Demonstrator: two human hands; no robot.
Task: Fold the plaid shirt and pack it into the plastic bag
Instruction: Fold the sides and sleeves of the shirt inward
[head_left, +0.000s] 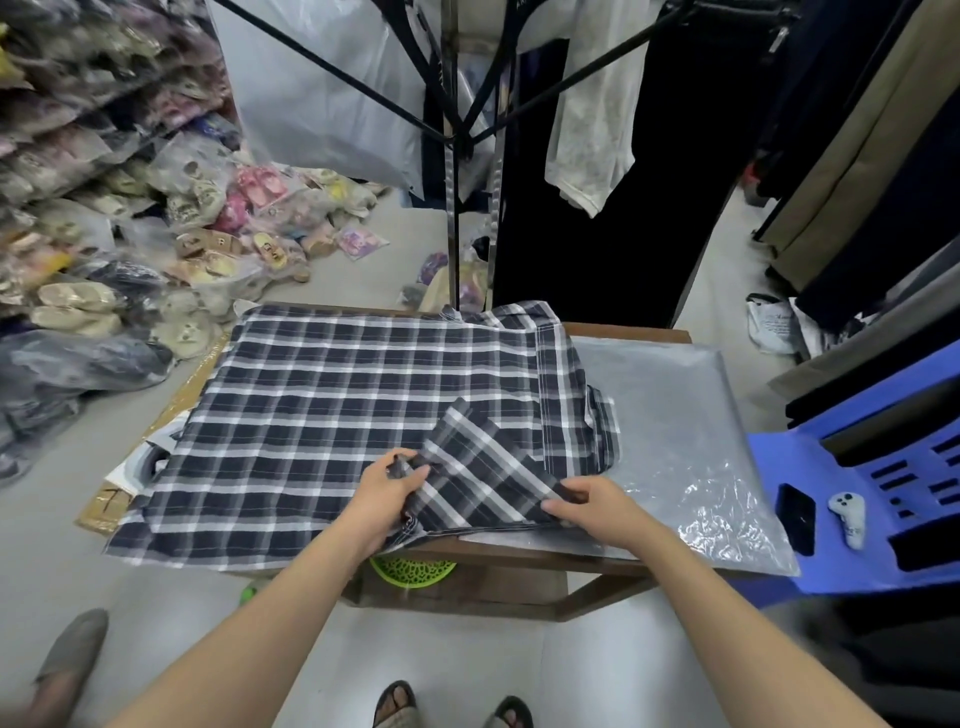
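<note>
While both hands (387, 486) (584, 501) pinch its sleeve, plaid shirt (332, 405) lies flat.

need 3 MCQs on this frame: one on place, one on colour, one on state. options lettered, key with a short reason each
1. Where does the plastic bag lie?
A. on the table, right of the plaid shirt
B. on the floor
C. on the blue stool

2. What colour is the stool at the right?
A. red
B. blue
C. white

3. What are the hands doing?
A. resting off the table
B. holding the bag open
C. both gripping a folded-over sleeve of the shirt

Key: 1 A, the bag lies flat on the wooden table beside the shirt. 2 B, its plastic is plainly blue. 3 C, the left hand and right hand pinch plaid cloth at the near edge.
</note>
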